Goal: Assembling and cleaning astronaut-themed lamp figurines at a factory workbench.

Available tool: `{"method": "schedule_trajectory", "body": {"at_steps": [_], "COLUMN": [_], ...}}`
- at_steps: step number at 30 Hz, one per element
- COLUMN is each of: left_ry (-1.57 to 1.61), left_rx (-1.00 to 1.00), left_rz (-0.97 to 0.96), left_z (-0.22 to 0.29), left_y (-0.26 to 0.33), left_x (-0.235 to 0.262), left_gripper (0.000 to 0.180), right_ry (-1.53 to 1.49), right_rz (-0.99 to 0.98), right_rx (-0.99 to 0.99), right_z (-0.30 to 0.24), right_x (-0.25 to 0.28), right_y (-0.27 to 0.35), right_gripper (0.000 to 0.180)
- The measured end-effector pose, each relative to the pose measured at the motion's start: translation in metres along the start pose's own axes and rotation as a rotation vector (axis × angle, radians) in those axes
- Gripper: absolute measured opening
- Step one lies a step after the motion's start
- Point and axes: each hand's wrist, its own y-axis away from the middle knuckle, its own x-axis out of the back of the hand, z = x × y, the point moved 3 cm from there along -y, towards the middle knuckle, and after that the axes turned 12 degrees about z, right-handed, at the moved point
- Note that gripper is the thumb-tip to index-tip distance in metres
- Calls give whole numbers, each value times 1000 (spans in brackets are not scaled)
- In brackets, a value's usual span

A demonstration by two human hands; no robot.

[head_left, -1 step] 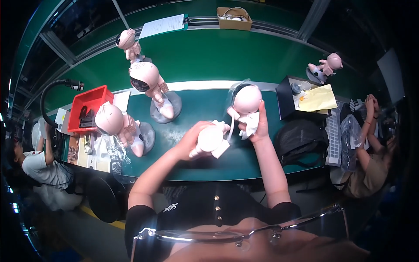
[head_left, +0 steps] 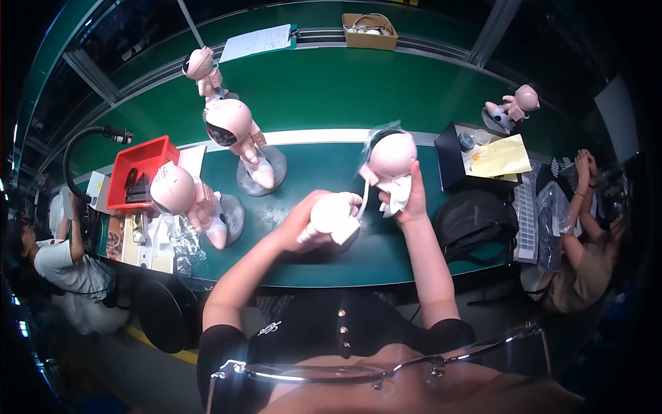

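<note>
Crowding the green bench (head_left: 386,255), pink figures (head_left: 238,134) flank the left hand (head_left: 303,221) gripping a pink part (head_left: 332,215), the right hand (head_left: 412,196) clasping a pink figure (head_left: 392,162).

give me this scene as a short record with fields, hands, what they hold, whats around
left hand: wrapped around a pale rounded base piece, low over the table
right hand: gripping a pink astronaut figure, held upright above the table
table: green worktop
nearby left: two finished pink figures on grey bases
far belt: two more pink figures
red bin: at left edge, dark parts inside
black bag: right of the right hand
other people: one at each side, seated
</note>
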Motion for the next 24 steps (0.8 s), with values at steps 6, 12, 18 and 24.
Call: {"method": "schedule_trajectory", "body": {"at_steps": [6, 12, 18, 24], "left_ry": [347, 420, 338, 240], "left_rx": [162, 117, 15, -40], "left_rz": [-54, -135, 165, 346], "left_z": [-21, -17, 5, 13], "left_y": [-11, -9, -11, -7], "left_x": [15, 34, 61, 54], "left_gripper": [74, 84, 57, 41], "right_ry": [396, 464, 414, 365], "right_rz": [-115, -134, -18, 83], "right_rx": [448, 391, 196, 198], "right_z": [-40, -43, -42, -35], "right_x": [-43, -59, -51, -36], "right_y": [0, 4, 2, 7], "right_gripper": [85, 75, 79, 83]}}
